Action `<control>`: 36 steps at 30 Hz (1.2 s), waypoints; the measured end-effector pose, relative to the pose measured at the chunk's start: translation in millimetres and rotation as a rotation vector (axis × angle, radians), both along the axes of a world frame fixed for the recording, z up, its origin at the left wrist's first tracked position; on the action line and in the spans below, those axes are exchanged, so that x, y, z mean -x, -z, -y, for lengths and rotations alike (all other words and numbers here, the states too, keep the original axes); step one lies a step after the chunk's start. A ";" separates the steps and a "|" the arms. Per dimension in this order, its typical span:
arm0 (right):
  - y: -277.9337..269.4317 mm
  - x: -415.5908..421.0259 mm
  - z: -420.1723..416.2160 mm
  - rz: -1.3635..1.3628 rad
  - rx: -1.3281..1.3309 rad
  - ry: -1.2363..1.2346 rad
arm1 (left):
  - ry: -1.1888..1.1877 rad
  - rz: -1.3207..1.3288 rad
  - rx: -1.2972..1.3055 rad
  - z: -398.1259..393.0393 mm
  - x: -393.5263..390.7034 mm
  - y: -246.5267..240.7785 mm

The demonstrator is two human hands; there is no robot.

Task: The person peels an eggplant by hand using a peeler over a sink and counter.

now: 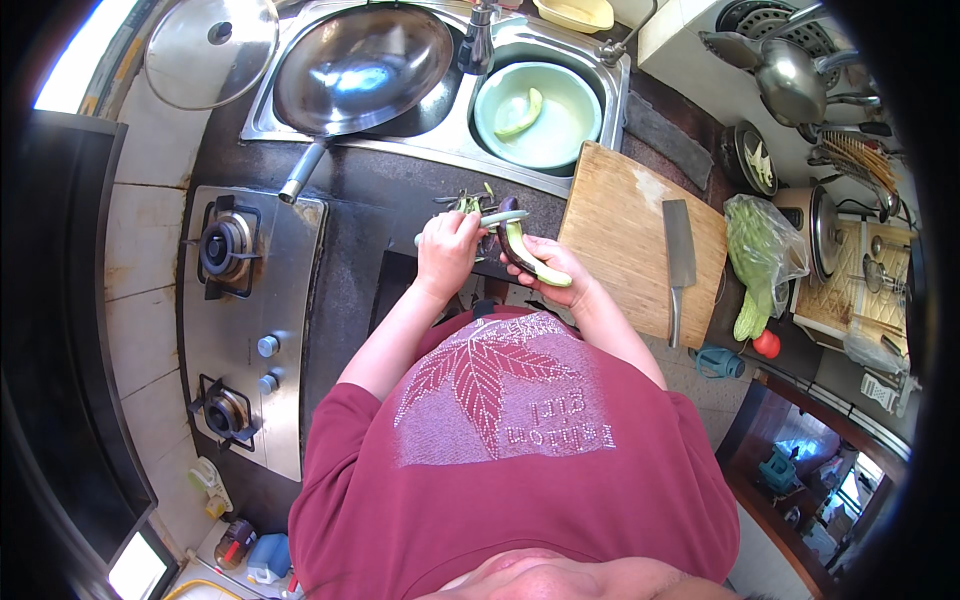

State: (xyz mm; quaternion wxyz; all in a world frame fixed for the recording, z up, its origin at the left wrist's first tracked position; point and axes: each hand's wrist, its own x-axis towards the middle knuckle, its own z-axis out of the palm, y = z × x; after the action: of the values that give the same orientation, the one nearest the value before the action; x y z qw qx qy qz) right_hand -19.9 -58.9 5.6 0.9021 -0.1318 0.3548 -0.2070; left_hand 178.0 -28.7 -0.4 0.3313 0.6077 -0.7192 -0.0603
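Observation:
My left hand [448,251] grips a pale green peeler [504,218], whose far end lies across the upper part of an eggplant. My right hand [553,268] holds this eggplant [514,244] from below. Dark purple skin covers its top end and one side, while the lower end is bare and pale green. Just beyond my left hand, a small pile of peel strips [471,201] lies on the dark countertop [352,247]. Past them, a peeled eggplant [523,114] rests in a light green basin [501,82] within the right sink bowl.
A wooden cutting board [615,217] carries a cleaver [680,255] on my right. Beyond it lie a plastic bag of green vegetables [754,247] and a tomato [766,343]. A wok [360,67] covers the left sink bowl, handle over the counter. The gas stove [277,300] is left.

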 end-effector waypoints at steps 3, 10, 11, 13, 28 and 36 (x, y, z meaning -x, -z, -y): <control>5.6 3.3 0.7 0.051 -0.086 -0.011 | -0.059 0.042 -0.025 1.8 -4.0 8.1; 10.9 1.7 -2.3 -0.054 -0.004 0.043 | -0.129 -0.437 -0.266 3.5 2.6 7.0; 10.9 -1.3 -2.3 -0.114 0.054 0.031 | -0.122 -0.584 -0.431 3.3 10.3 2.6; 8.4 -7.7 -0.8 -0.236 0.175 0.005 | -0.108 -0.805 -0.606 4.9 25.4 6.0; 5.4 -9.5 -1.8 -0.186 0.311 0.132 | -0.390 -0.610 -0.455 27.7 -7.7 29.5; -5.5 -11.6 4.1 -0.131 0.216 0.181 | -0.291 -0.392 -0.435 18.5 -16.2 51.7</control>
State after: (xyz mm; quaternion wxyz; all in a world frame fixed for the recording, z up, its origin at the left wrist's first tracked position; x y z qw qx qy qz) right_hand -8.4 -63.1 11.1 0.8353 -0.2087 0.3992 -0.3151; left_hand 194.2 -47.2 -52.1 0.3310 0.7373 -0.5176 -0.2807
